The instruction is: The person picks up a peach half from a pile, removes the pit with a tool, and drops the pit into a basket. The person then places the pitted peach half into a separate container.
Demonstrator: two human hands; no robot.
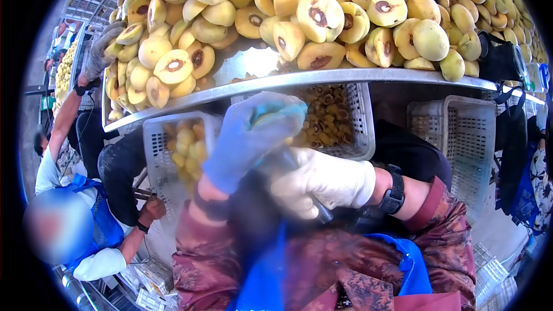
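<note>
My left hand [245, 135], in a blue-tinted glove, is closed around a yellow-green peach half [266, 118], mostly hidden by the fingers and blurred. In a white glove, my right hand [319, 181] grips a dark-handled tool [324, 212]; its working end cannot be made out. Both hands are close together in front of the metal table edge [322, 76]. Halved yellow peaches [319, 17] are heaped on the table, many with brown pits showing. Beneath the hands, a white crate [362, 121] holds small brownish-yellow fruit pieces [328, 115].
A white crate [155, 138] with yellow fruit pieces [187, 150] stands at left, another grey-white crate [469, 144] at right. A person in a blue vest [101, 219] sits at left, one gloved hand [103, 49] at the heap. A black bag [498, 60] hangs by the table's right end.
</note>
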